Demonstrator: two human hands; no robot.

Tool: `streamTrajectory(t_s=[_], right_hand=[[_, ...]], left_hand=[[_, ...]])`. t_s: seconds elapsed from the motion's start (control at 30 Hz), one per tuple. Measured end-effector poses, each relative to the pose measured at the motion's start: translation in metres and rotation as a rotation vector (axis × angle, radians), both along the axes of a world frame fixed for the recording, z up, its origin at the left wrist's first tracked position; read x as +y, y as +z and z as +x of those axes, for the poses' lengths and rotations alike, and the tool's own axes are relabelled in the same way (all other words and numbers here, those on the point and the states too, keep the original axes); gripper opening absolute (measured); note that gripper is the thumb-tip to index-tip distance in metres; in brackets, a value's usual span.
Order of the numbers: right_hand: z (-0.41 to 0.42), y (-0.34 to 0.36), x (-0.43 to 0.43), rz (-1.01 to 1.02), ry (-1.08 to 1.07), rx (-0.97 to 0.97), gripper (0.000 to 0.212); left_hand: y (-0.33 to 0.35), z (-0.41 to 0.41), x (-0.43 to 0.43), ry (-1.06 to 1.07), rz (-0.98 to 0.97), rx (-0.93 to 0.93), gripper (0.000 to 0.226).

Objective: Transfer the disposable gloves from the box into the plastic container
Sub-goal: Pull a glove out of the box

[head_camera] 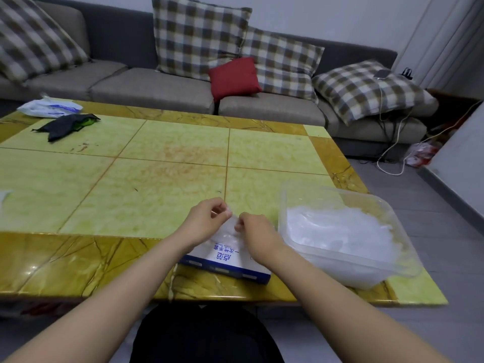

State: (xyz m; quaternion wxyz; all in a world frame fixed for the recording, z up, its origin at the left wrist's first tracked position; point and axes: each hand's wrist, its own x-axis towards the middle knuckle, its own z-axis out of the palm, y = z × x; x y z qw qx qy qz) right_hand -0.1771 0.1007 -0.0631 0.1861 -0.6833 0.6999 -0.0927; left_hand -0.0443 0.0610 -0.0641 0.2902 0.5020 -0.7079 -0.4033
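A white and blue glove box (pixel 230 260) lies flat near the table's front edge. Above it my left hand (pixel 207 221) and my right hand (pixel 258 235) both pinch one thin clear disposable glove (pixel 227 233), stretched between their fingertips. To the right stands a clear plastic container (pixel 285 205), with a heap of translucent gloves (pixel 340 231) inside it. The box's opening is hidden behind my hands.
The yellow-green tiled table (pixel 157 163) carries a black cloth (pixel 65 125) and a white plastic bag (pixel 48 107) at the far left. A grey sofa (pixel 146 85) with checked cushions stands behind. Cables (pixel 392 153) trail on the floor at right.
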Motion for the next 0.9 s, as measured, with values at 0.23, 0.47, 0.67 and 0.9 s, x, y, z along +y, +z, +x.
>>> streamTrajectory(t_s=[0.23, 0.47, 0.67, 0.9], right_hand=[[-0.006, 0.031, 0.007, -0.127, -0.08, -0.134, 0.017], [-0.039, 0.065, -0.008, -0.286, -0.239, -0.12, 0.017], [-0.072, 0.086, -0.005, -0.362, -0.248, -0.289, 0.013], [-0.093, 0.089, 0.007, -0.393, -0.183, -0.255, 0.016]], left_hand=[[-0.012, -0.007, 0.009, -0.139, 0.043, -0.375, 0.053], [-0.006, -0.016, 0.006, -0.183, 0.073, -0.515, 0.063], [0.033, -0.019, -0.001, -0.145, 0.158, -0.214, 0.036], [0.073, -0.051, 0.002, -0.109, 0.031, 0.013, 0.03]])
